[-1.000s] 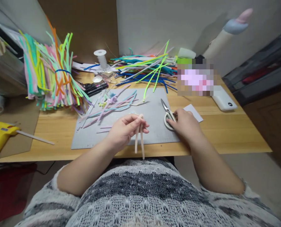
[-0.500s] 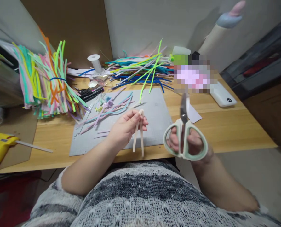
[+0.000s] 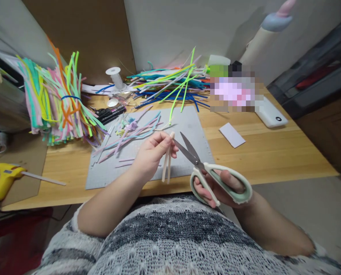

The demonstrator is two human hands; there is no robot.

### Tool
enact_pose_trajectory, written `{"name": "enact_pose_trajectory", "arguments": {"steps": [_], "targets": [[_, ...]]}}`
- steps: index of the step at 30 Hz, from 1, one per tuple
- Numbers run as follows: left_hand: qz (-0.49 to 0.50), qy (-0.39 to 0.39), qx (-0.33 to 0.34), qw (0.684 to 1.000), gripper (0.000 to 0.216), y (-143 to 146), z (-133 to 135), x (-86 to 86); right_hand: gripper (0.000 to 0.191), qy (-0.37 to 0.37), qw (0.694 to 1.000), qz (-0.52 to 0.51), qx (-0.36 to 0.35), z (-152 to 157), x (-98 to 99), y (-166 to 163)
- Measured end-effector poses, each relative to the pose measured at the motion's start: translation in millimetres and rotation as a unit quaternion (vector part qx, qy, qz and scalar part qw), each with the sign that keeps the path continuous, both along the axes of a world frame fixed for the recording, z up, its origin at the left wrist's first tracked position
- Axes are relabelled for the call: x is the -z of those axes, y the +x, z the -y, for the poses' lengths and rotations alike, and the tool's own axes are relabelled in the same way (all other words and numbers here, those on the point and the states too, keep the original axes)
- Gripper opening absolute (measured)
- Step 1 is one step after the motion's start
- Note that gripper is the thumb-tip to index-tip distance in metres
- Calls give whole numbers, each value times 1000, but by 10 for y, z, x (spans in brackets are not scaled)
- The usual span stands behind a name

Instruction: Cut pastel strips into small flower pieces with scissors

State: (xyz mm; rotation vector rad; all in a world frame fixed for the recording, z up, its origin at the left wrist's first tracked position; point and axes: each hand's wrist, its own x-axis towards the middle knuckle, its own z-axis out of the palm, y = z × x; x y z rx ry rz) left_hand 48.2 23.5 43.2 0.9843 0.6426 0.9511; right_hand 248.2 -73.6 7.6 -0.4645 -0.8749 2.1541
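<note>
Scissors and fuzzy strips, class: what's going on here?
A person's left hand pinches a folded cream strip, its two ends hanging down. The right hand holds the scissors with blades open, one tip near the strip's folded top; whether they touch is unclear. Beyond the left hand, pastel strips lie on a grey mat.

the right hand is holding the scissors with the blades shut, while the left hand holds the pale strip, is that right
Not quite: the blades are spread open, not shut, as the head view shows. The right hand is holding the scissors, while the left hand holds the pale strip.
</note>
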Motion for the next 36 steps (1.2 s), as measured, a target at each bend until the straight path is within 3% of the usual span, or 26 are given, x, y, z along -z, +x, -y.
{"name": "enact_pose_trajectory", "arguments": {"steps": [8,13,17,21,29,32,36], "targets": [[-49,-7,111,993,22,39,48,-14,52,5,999,8,33,-118,-45,-154],[-62,-22,140,988,24,57,32,1,65,1,999,-1,44,-167,-96,-255],[-62,-26,149,987,22,50,5,10,53,3,998,20,63,-152,-54,-262],[-52,-32,142,988,21,45,-20,9,40,-22,993,76,85,-144,-12,-264],[-55,-50,127,989,21,12,-55,16,40,-44,981,150,113,-149,-23,-286],[-19,-67,88,994,21,-3,-88,9,39,7,971,161,178,-220,-34,-292],[78,-79,0,994,19,14,-50,-4,31,75,924,250,279,-329,-69,-386]]}}
